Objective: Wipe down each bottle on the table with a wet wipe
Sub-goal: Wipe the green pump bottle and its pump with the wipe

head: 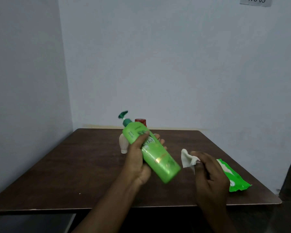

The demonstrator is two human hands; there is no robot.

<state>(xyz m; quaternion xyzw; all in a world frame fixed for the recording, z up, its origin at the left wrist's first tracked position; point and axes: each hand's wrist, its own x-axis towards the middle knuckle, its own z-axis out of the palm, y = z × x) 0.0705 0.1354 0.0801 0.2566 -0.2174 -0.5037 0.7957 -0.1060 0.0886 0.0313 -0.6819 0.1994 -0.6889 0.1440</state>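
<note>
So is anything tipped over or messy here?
Nothing spilled. The green pump bottle is tilted only because the left hand holds it; the green wipes packet lies open on the dark wooden table.

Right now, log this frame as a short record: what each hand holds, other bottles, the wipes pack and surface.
left hand: grips green pump bottle, tilted, off the table
right hand: holds white wet wipe, apart from the bottle
other bottles: small white bottle; red-capped bottle, mostly hidden
wipes pack: green, lying right of the hand
surface: dark wooden table
</note>
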